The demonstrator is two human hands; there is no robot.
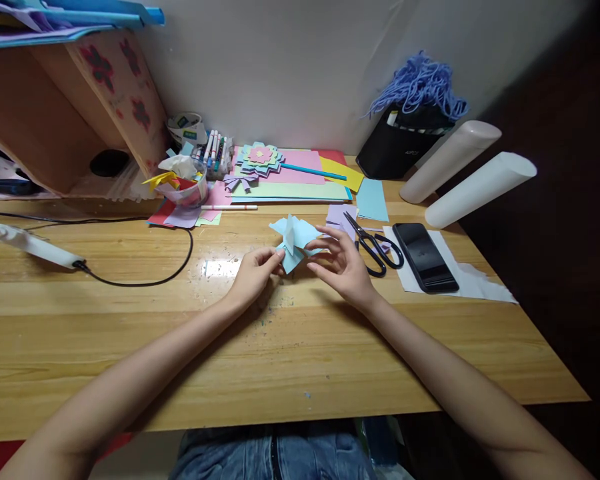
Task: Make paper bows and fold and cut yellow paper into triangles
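A folded light-blue paper piece [291,235] with several pointed flaps is held just above the middle of the desk. My left hand [255,270] pinches its lower left edge between thumb and fingers. On the other side, my right hand [343,267] has its fingers curved and spread apart, the tips at the paper's right flaps; whether they touch is hard to tell. Black-handled scissors [373,243] lie right beside my right hand, blades pointing away over a lilac paper piece [336,215].
A black phone [425,257] lies on white paper at right, near two white rolls [480,190]. Behind are coloured sheets, a layered paper flower [260,159], a plastic tub [185,190] of scraps and markers [215,148]. A black cable [145,285] curves across the left side.
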